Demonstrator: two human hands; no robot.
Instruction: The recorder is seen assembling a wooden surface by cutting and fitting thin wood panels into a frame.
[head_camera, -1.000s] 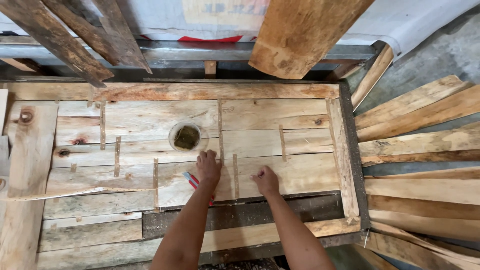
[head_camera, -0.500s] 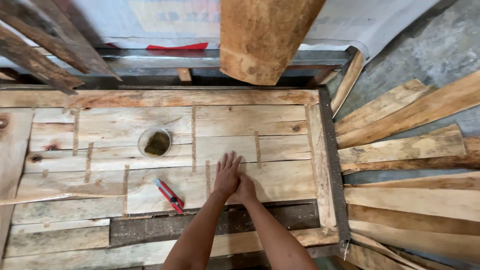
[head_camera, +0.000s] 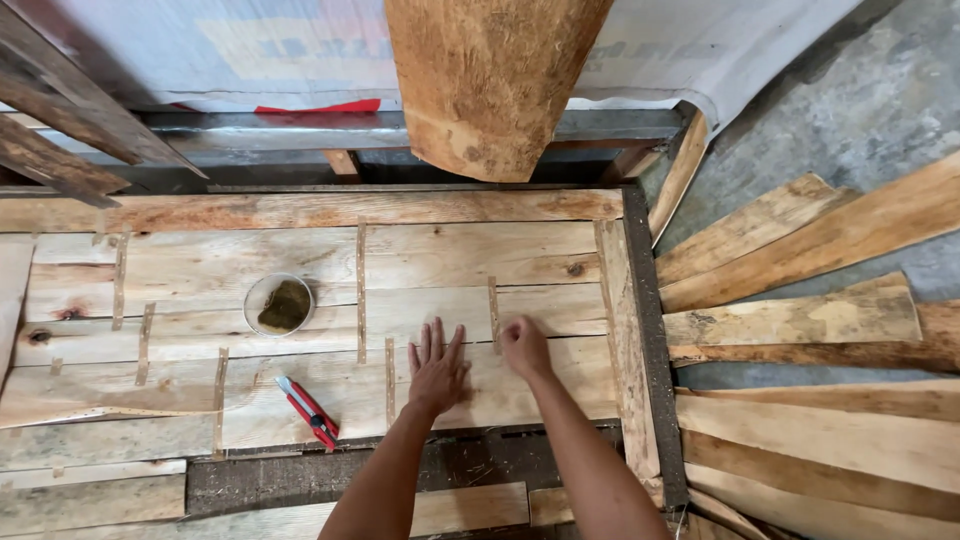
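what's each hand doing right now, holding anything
Left hand: open, flat on the wood panel, holding nothing.
Right hand: fingers curled, pressing the panel; nothing visibly held.

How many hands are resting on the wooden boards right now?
2. The left hand lies flat, fingers spread, on the pale boards right of the red utility knife. The right hand rests just beside it, by a thin strip. None other shows.

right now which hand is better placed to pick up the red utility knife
Left. The left hand lies flat on the pale wooden board, nearer the red utility knife, which lies down-left of it. The right hand rests further right, so it would have to cross over.
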